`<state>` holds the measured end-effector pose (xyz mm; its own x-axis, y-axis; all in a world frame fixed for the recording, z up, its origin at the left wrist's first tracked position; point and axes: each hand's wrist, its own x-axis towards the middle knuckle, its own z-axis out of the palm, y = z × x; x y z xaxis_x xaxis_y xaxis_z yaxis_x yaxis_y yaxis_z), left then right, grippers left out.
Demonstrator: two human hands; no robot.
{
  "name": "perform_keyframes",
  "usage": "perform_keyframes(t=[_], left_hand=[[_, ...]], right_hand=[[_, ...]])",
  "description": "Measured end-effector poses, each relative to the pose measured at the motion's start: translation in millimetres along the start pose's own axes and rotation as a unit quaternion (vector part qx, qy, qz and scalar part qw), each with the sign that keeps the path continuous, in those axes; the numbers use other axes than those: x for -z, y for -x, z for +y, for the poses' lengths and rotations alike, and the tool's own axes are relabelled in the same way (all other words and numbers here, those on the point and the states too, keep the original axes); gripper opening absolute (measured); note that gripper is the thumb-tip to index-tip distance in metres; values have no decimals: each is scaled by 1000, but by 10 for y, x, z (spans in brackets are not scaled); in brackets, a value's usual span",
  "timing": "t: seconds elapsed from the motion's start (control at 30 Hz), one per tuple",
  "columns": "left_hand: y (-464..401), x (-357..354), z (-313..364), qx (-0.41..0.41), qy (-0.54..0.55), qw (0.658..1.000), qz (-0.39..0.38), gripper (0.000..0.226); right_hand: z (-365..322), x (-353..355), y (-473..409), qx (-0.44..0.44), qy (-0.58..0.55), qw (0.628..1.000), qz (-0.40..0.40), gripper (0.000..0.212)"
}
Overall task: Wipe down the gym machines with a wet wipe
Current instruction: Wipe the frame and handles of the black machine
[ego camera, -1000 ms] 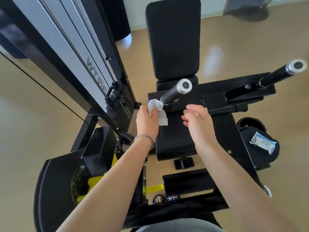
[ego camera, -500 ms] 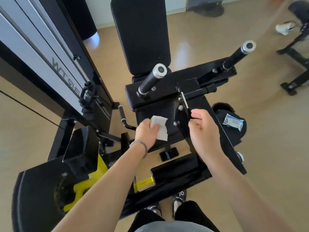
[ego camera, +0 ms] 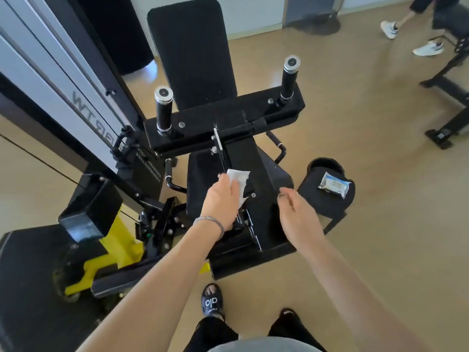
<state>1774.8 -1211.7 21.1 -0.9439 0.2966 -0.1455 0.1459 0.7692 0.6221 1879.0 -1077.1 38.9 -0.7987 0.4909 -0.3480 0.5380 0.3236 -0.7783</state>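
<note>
My left hand presses the wipe flat on the machine's black centre arm, just below the silver lever. The arm's long axis runs away from me toward the backrest, so I reckon next stroke goes along it. Left fingers curl over the wipe, holding it. Right hand hovers just beside, fingers loose, touching nothing. Wipe pack lies on the pad, right.
</note>
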Motion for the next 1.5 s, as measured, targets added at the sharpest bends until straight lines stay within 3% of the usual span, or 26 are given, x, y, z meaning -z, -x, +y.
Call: perform_keyframes(t=[0.1,0.2,0.27,0.33,0.4,0.47,0.53,0.73,0.83,0.9,0.93,1.0,1.07,1.23,1.3,1.37,1.43,1.5], left_hand=[[384,-153,-62,-39,-134,990,-36,23],[743,-309,-103,-95,-343,934,-39,24],[912,-383,-18,-101,-359,927,-51,22],[1109,-478,86,-75,-321,941,-74,22],[1253,-548,79,0,-211,968,-132,23],[1377,-560,70,82,-104,966,-223,31],[1422,-540,127,82,-72,957,-269,36],[954,-406,679,3,73,985,-155,34],[746,-428,761,-46,-58,995,-61,30],[705,-414,640,-90,-227,968,63,23],[698,-399,561,-96,-309,943,83,16],[693,-422,409,-63,-408,910,40,24],[713,-528,373,-66,-437,897,-3,29],[835,-924,871,-235,-448,856,-109,23],[760,-1045,1098,-252,-413,869,-108,18],[585,-1095,1299,-219,-359,906,-46,3],[373,-1125,1481,-156,-251,955,-21,17],[188,-1196,1705,-84,-85,991,-60,21]], right_hand=[[290,96,130,5,-2,998,-59,44],[476,218,187,12,3,997,-76,43],[538,297,220,21,-5,997,-80,39],[567,366,251,38,-4,995,-90,38],[577,434,263,44,-2,995,-92,41],[584,496,268,42,-1,995,-91,44],[599,554,247,41,-8,995,-88,45],[577,680,148,7,-89,995,-43,37],[590,757,92,-17,-141,989,-43,23],[594,787,76,-21,-143,988,-50,27],[592,791,63,-23,-139,989,-50,31],[587,785,31,-20,-126,991,-50,34],[578,770,-18,-15,-113,992,-52,31],[591,816,-170,-22,-115,992,-53,34],[642,936,-256,-27,-135,990,-42,30],[728,1120,-369,-30,-155,987,-30,24],[800,1336,-517,-25,-168,985,-30,25],[873,1563,-705,-16,-180,981,-64,26]])
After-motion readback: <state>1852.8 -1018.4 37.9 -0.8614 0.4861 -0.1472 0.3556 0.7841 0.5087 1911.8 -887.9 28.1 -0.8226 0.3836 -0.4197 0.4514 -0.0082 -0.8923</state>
